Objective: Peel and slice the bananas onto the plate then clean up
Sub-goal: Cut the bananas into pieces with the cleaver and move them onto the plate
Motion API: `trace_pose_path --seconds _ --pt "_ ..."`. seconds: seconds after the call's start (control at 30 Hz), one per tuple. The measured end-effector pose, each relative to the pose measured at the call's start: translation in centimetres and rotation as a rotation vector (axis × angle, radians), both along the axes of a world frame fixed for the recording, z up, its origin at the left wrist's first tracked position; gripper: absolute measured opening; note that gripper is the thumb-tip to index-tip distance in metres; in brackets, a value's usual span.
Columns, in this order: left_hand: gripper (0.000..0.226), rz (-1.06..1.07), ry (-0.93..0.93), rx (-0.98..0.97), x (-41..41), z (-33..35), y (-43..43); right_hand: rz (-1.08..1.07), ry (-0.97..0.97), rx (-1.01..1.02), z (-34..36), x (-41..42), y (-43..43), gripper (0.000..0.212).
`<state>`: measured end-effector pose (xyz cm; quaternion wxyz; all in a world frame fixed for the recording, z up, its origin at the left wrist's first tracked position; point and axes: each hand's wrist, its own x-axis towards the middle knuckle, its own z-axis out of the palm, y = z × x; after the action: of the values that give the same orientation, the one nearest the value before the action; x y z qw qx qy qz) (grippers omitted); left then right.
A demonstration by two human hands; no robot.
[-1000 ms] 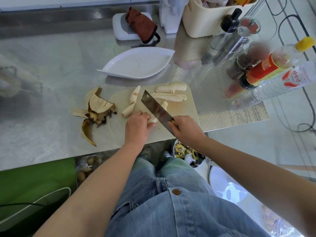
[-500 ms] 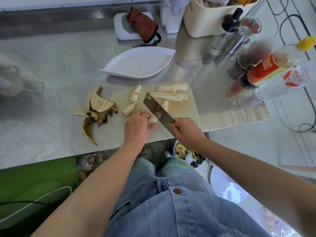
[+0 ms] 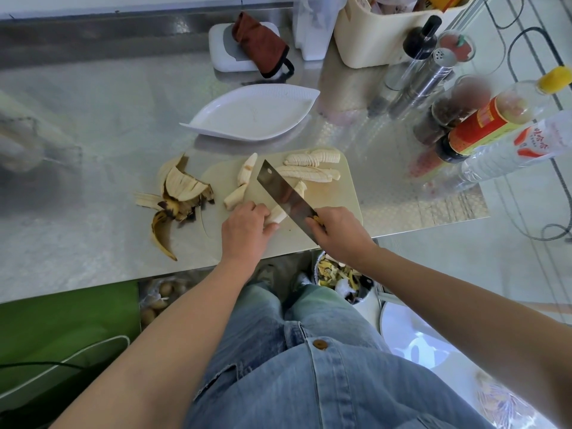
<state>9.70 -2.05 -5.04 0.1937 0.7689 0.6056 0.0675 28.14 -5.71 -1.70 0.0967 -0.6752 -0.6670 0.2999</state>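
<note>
On the pale cutting board (image 3: 340,199) my left hand (image 3: 246,230) holds down a peeled banana piece (image 3: 277,215). My right hand (image 3: 337,232) grips the handle of a cleaver (image 3: 283,193), whose blade stands across that piece. Two more peeled pieces (image 3: 244,181) lie at the board's left. Sliced banana rows (image 3: 312,165) lie at its far edge. The white leaf-shaped plate (image 3: 253,114) beyond the board holds nothing. Banana peels (image 3: 176,199) lie on the steel table to the left of the board.
Bottles and spice jars (image 3: 483,125) crowd the table's right side. A cream bin (image 3: 387,32) and a white box with a brown cloth (image 3: 260,46) stand at the back. A waste bin with scraps (image 3: 337,274) sits on the floor below the table edge.
The cleaver has shifted slightly along the banana piece under my left hand. My left hand stays on the piece.
</note>
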Motion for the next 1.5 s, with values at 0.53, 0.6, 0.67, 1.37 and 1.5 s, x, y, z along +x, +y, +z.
trace_pose_path --seconds 0.53,0.6,0.67,1.37,1.5 --pt "0.025 -0.021 0.017 -0.006 0.0 0.0 0.3 0.008 -0.016 -0.029 -0.4 0.0 -0.6 0.034" --pt "0.026 -0.02 0.026 -0.006 0.0 0.0 0.3 0.004 0.012 -0.003 0.1 0.0 -0.5 0.035" --pt "0.026 -0.015 0.03 -0.009 0.1 0.0 0.3 0.009 0.017 0.0 0.4 -0.1 -0.4 0.034" --pt "0.027 -0.013 0.016 -0.008 0.1 0.1 0.4 0.004 0.001 0.008 0.0 -0.1 -0.3 0.034" --pt "0.026 0.008 -0.003 -0.038 0.2 0.0 0.5 0.031 -0.003 0.02 0.1 -0.3 -0.1 0.034"
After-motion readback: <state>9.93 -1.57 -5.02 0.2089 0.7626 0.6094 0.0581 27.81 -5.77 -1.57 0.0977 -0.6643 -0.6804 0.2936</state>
